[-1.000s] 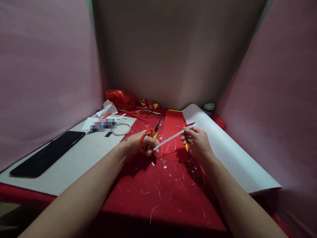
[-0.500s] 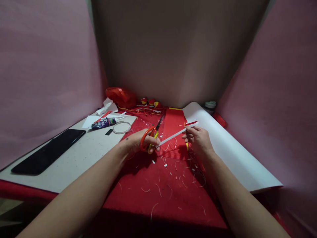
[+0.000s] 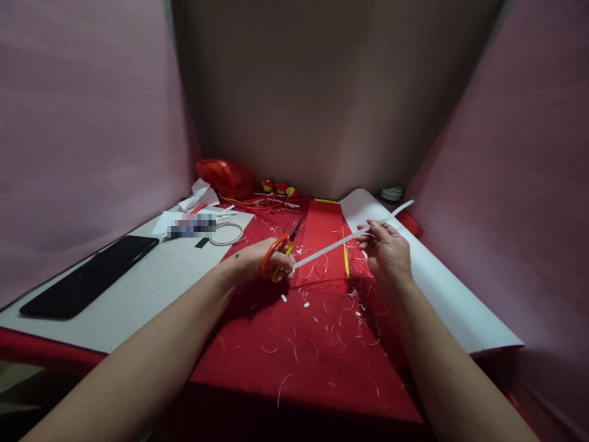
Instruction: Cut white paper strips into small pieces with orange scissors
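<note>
Left hand (image 3: 271, 261) curled round scissors (image 3: 291, 238), apparently pinching an end of white strip (image 3: 329, 247); right hand (image 3: 390, 248) pinches farther along, above red sheet (image 3: 324, 216). Likely strip-handling step; next move calls for light, steady tension.

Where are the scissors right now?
In the head view, the scissors are in the left hand, near the middle of the picture, just left of the red paper.

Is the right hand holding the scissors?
No, the scissors are in the left hand, while the right hand pinches the white strip.
</note>
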`<state>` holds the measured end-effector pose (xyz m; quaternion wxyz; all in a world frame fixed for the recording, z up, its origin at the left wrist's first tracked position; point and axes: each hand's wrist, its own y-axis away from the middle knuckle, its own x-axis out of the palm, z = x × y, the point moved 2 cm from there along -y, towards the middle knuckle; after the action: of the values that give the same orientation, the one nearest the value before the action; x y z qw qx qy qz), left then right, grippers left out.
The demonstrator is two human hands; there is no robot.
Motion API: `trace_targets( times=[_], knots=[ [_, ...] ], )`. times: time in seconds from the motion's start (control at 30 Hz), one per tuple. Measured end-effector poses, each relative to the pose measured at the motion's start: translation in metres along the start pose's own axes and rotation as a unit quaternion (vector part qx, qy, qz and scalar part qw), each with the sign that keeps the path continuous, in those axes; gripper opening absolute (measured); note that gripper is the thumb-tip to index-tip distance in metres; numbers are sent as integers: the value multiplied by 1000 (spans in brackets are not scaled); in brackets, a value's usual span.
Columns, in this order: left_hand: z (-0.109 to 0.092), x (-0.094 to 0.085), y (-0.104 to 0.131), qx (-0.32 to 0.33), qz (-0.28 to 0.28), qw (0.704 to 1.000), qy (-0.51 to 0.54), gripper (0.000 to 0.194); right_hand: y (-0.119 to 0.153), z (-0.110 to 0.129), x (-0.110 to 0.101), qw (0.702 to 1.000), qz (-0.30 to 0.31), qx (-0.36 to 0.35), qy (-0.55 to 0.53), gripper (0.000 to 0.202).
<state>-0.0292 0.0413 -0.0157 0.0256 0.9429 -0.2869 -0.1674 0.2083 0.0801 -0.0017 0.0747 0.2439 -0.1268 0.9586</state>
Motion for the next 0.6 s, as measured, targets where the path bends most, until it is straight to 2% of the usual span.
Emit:
trace_targets(
  times=[0.33,0.6],
  knots=[
    [6,-2,-2,9,-8,1000,-6,19,-2,4,-2,1000,-17,-16,-4,4],
    [-6,-1,2,-2,-61,998,8,15,-5,2,-6,999,-30,-15,-20,5]
  ],
)
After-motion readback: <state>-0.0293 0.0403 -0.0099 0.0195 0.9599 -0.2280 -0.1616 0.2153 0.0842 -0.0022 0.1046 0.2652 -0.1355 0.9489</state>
